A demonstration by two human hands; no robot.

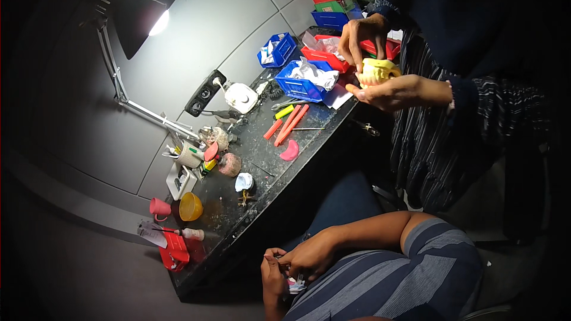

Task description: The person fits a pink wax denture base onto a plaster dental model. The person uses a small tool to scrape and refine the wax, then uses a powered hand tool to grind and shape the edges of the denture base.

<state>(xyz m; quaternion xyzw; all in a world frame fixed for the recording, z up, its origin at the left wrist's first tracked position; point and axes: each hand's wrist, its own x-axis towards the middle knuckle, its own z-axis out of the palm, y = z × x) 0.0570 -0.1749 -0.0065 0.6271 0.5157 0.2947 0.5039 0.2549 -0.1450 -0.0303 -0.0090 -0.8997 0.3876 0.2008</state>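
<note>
Low in the view, my left hand [273, 277] and my right hand [313, 254] are close together beside the table's near edge. Fingers of both are curled closed around a small pink-and-white piece [295, 286], partly hidden by the hands; its exact kind is too small to tell. At the upper right, another person's hands [397, 91] hold a yellow dental model [377, 71] with a pink band and teeth along its lower side. On the table between us lie red wax sticks [291, 125] and a curved pink plate [289, 150].
The dark worktable [262, 196] carries blue bins [302, 89], red bins [325, 59], a yellow bowl [191, 207], a pink mug [159, 208], a white cup [244, 182] and a spirit-burner-like bottle [229, 164]. A lit desk lamp [146, 15] leans over from the wall.
</note>
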